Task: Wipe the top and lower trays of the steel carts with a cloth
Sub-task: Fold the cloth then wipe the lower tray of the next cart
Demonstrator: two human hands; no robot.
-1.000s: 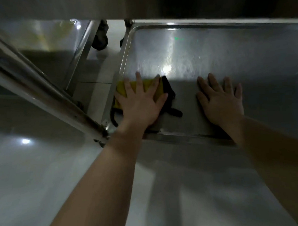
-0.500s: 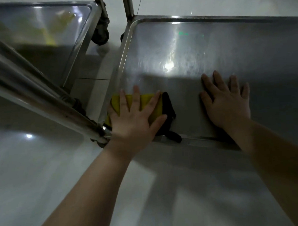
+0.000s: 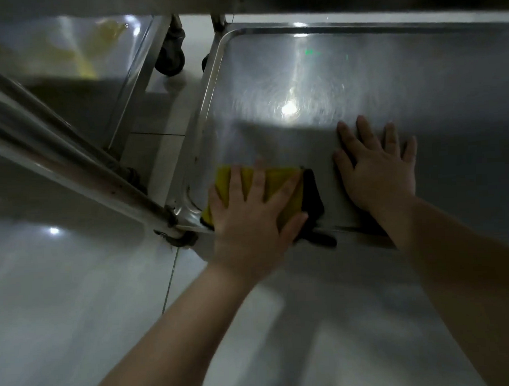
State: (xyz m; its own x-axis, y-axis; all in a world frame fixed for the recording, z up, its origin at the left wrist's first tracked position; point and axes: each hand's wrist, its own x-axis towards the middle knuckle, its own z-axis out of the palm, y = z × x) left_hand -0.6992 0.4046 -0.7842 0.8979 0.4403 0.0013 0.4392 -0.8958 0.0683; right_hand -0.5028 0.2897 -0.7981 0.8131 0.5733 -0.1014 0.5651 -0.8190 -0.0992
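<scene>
The lower steel tray (image 3: 359,71) of a cart fills the upper right of the head view, with a bright light reflection near its middle. A yellow cloth with a black edge (image 3: 279,180) lies flat in the tray's near left corner. My left hand (image 3: 251,219) presses on it with fingers spread and straight. About a hand's width to the right, my right hand (image 3: 374,170) rests flat on the bare steel, fingers spread, near the tray's front rim.
A second cart's lower tray (image 3: 67,64) stands at the upper left, with a black caster wheel (image 3: 170,55) between the two carts. A steel cart leg (image 3: 56,154) slants across the left. Pale tiled floor (image 3: 92,302) lies in front.
My left hand has slid the cloth toward me into the tray's near left corner. My right hand has stayed flat in about the same spot.
</scene>
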